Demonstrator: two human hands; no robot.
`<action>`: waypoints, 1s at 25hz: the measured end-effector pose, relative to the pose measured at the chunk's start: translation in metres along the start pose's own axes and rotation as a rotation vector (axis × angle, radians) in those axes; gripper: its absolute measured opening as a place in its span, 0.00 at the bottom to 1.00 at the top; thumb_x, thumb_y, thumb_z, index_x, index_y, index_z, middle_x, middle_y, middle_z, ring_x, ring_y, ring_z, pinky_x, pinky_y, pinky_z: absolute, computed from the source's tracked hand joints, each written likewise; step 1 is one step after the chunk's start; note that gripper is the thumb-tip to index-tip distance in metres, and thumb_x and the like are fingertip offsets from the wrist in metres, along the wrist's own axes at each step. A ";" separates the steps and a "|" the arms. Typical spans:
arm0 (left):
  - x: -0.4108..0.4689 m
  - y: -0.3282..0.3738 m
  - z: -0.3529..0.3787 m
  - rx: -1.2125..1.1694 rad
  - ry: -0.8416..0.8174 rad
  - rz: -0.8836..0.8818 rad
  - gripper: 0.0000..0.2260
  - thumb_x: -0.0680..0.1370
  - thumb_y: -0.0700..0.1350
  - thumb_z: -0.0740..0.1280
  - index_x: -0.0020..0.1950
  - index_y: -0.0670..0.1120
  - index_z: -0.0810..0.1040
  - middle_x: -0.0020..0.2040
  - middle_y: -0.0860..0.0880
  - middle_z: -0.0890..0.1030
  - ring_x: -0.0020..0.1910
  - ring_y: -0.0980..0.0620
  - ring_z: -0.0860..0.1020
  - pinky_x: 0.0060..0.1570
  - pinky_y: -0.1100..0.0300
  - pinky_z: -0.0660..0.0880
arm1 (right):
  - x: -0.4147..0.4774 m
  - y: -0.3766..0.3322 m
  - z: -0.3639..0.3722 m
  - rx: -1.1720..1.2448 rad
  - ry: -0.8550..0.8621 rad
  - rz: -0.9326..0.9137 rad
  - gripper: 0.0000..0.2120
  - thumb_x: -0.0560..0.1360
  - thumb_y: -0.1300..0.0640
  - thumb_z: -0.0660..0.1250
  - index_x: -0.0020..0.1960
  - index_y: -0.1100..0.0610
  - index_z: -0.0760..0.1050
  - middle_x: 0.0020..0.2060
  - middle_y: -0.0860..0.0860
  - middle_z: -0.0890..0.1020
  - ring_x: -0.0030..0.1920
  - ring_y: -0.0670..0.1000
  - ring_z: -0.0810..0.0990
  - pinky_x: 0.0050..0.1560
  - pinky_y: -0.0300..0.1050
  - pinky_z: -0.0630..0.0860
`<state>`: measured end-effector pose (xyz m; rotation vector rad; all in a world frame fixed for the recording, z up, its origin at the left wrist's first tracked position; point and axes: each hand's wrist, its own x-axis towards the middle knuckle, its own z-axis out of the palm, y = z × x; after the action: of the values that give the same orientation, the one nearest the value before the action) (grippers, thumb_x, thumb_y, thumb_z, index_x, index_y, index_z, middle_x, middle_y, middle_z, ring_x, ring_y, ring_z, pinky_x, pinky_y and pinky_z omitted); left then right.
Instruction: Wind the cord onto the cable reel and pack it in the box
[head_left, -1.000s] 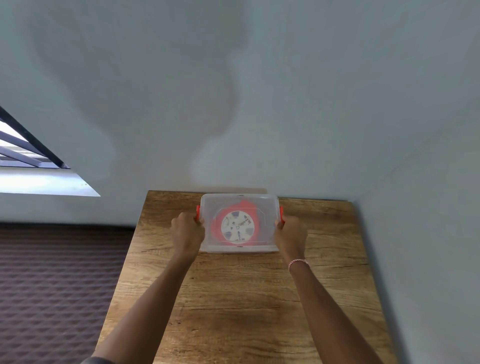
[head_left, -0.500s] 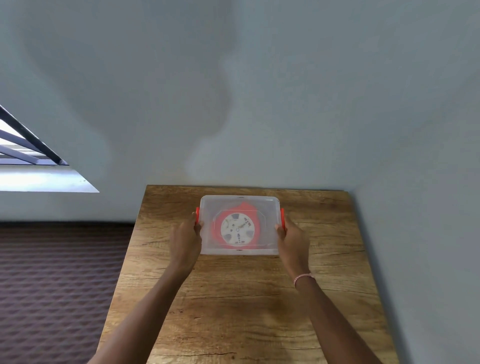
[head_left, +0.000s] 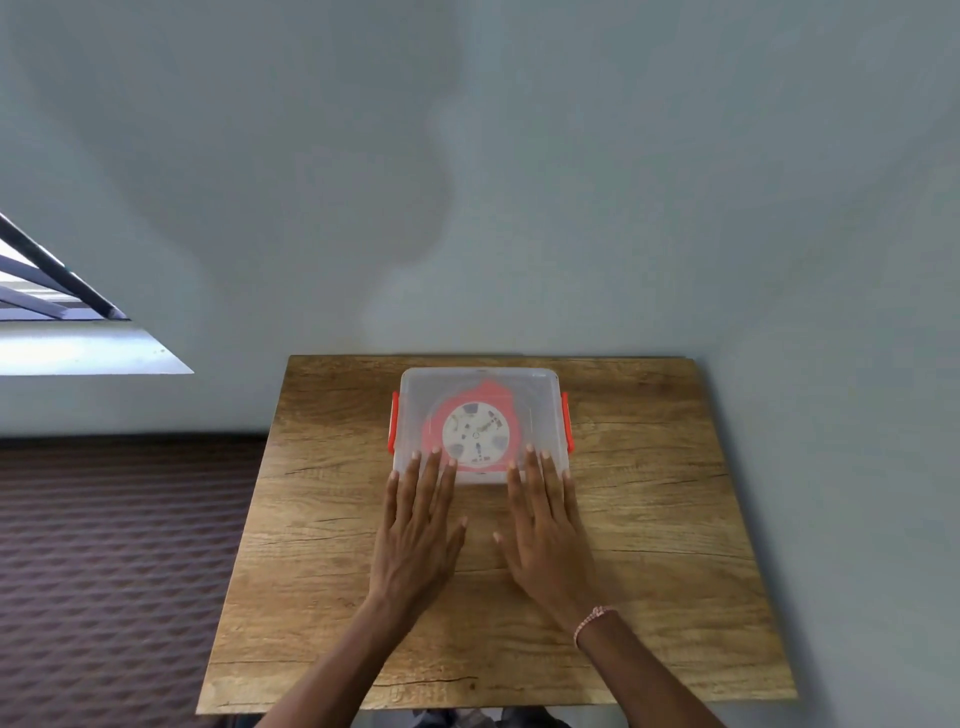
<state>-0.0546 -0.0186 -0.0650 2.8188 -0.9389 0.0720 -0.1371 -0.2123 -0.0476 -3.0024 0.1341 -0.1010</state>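
Note:
A clear plastic box (head_left: 540, 395) with its lid on and red side clips (head_left: 393, 428) stands on the wooden table (head_left: 649, 519), near the far edge. Through the lid I see the red cable reel (head_left: 470, 431) with its white round face lying flat inside. My left hand (head_left: 418, 525) and my right hand (head_left: 545, 525) lie flat with fingers spread, palms down in front of the box. Their fingertips overlap the box's near edge. Neither hand holds anything. No loose cord is visible.
A grey wall rises right behind the table and along its right side. Left of the table lies a dark patterned floor (head_left: 114, 561). A window with bars (head_left: 57, 306) is at the far left.
Both hands have let go of the box's sides by the red clips and drawn back toward me, now lying flat and open at its near edge. The box stays in place.

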 end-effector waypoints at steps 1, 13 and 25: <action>0.008 -0.002 0.000 0.010 -0.016 0.006 0.37 0.85 0.59 0.59 0.87 0.44 0.49 0.88 0.42 0.47 0.87 0.40 0.50 0.82 0.37 0.55 | 0.007 0.004 -0.001 -0.012 -0.014 -0.001 0.41 0.83 0.43 0.62 0.84 0.61 0.46 0.84 0.62 0.44 0.84 0.64 0.43 0.80 0.67 0.56; 0.095 -0.020 0.004 0.034 -0.154 -0.013 0.44 0.81 0.71 0.50 0.86 0.46 0.36 0.86 0.45 0.32 0.85 0.44 0.31 0.82 0.44 0.32 | 0.089 0.039 -0.007 -0.056 -0.095 -0.019 0.52 0.75 0.46 0.70 0.84 0.60 0.40 0.83 0.64 0.39 0.83 0.65 0.39 0.81 0.66 0.46; 0.105 -0.011 -0.043 -0.069 -0.251 -0.068 0.42 0.78 0.73 0.40 0.87 0.53 0.41 0.87 0.47 0.40 0.87 0.43 0.40 0.82 0.44 0.36 | 0.095 0.025 -0.037 -0.052 -0.210 0.045 0.45 0.82 0.45 0.62 0.84 0.58 0.35 0.80 0.60 0.32 0.83 0.62 0.35 0.80 0.62 0.36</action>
<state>0.0362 -0.0641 -0.0138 2.8366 -0.8721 -0.3235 -0.0472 -0.2502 -0.0088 -3.0350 0.1841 0.2244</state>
